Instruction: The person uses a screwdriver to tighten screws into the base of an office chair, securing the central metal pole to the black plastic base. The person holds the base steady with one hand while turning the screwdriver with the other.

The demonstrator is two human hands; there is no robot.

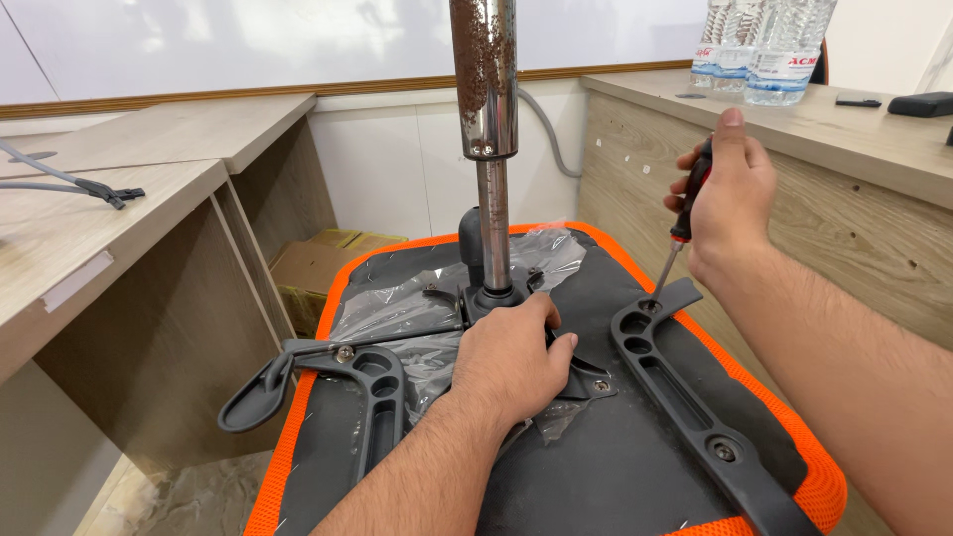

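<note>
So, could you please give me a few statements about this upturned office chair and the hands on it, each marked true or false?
1. The right hand holds a screwdriver with its tip at the top of the right armrest bracket. True.
2. The left hand grips the metal column high up. False: it rests on the mechanism plate at the column's base.
3. The seat edge is orange. True.
4. Plastic bottles stand on the floor. False: they stand on the desk at upper right.
5. The column looks spotless. False: brown rust-like patches cover its upper part.
</note>
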